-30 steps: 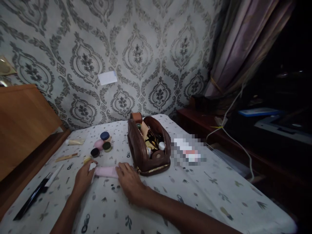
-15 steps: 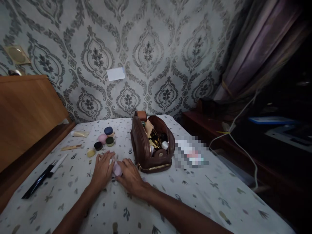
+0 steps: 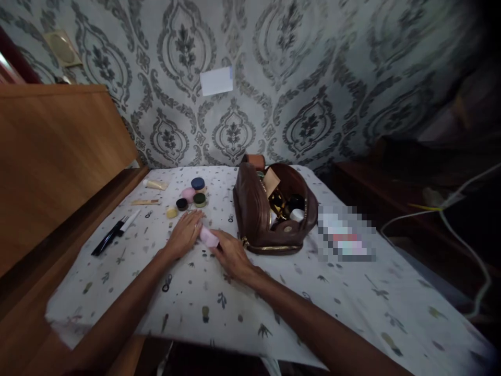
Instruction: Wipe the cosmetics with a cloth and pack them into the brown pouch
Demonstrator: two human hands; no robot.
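Note:
A small pale pink object (image 3: pixel 209 238) lies low over the cloth between my hands; its exact kind is not clear. My right hand (image 3: pixel 233 256) grips its right end between thumb and fingers. My left hand (image 3: pixel 185 233) rests at its other end, fingers stretched out and fairly flat, its fingertips close to several small containers. Those include a yellow pot (image 3: pixel 171 212), a black-lidded jar (image 3: pixel 182 204), a dark green-lidded jar (image 3: pixel 199 200), a blue-lidded jar (image 3: pixel 198 184) and a rounded pink item (image 3: pixel 188 195). Right of my hands stands an unzipped brown cosmetic bag (image 3: pixel 250 219) filled with assorted items.
Black and white slim tools (image 3: pixel 113 233), a flat tan stick (image 3: pixel 144 202) and a cream tube (image 3: pixel 155 184) lie at left. A blurred-out packet (image 3: pixel 346 235) lies right of the bag. Wooden furniture (image 3: pixel 62 136) borders the left; a white cable (image 3: pixel 462 237) hangs at right.
The view has shifted, so the table sits higher and further right, and its front edge now shows. More of the pale pink object shows between my hands.

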